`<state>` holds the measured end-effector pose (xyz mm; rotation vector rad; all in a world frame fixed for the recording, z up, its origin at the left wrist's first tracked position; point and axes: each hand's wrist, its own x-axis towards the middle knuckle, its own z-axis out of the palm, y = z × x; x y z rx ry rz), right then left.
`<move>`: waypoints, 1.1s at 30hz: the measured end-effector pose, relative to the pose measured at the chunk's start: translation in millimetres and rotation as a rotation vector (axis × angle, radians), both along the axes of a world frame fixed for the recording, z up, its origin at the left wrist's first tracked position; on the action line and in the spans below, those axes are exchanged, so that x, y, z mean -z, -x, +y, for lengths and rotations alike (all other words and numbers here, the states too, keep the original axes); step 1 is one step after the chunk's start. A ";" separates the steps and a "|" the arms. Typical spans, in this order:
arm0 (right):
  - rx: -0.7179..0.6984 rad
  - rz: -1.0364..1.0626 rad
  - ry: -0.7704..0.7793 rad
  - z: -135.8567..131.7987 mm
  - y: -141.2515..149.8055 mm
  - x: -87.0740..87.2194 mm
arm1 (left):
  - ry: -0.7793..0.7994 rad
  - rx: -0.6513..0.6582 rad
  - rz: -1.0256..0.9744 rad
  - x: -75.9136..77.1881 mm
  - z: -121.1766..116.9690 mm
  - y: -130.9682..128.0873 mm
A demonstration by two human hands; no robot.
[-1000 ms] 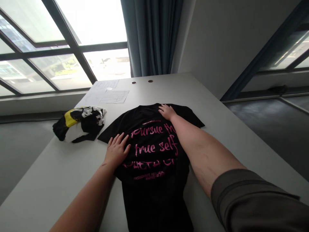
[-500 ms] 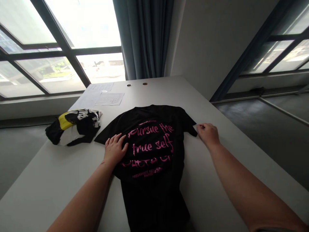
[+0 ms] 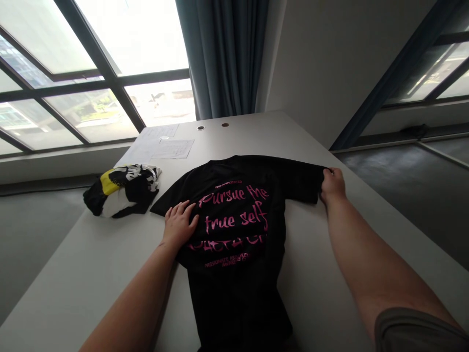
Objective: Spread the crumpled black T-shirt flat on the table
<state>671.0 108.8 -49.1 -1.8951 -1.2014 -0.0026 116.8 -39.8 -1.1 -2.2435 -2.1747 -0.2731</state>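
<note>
A black T-shirt (image 3: 238, 288) with pink lettering lies spread on the white table (image 3: 330, 293), its collar end away from me. My left hand (image 3: 181, 224) rests flat on the shirt's left side, fingers spread, beside the print. At the right, my right hand (image 3: 333, 185) is closed on the hem of the right sleeve (image 3: 302, 180), which is stretched straight out. The left sleeve (image 3: 164, 198) lies loose on the table. The shirt's lower end runs out of view at the bottom.
A crumpled black, white and yellow garment (image 3: 120, 190) sits on the table's left side. Behind it lie paper sheets (image 3: 172, 149). Two round holes (image 3: 200, 128) are near the far edge. A window and a blue curtain (image 3: 227, 58) stand beyond; a wall is at the right.
My right hand has moved right and slightly away from me, drawing the folded sleeve out to full length. My left hand has stayed flat on the shirt. The view has shifted slightly.
</note>
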 end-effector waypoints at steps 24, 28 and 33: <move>0.050 -0.263 0.163 70.8 -33.0 -17.6 | 0.017 -0.002 0.007 0.0 0.0 2.6; 0.006 -0.415 -0.037 44.5 -17.2 -35.0 | -0.002 -0.024 -0.012 2.2 -1.4 1.4; -0.200 -0.494 -0.210 -12.3 49.0 -49.9 | -0.094 -0.200 -0.041 -5.1 5.5 14.8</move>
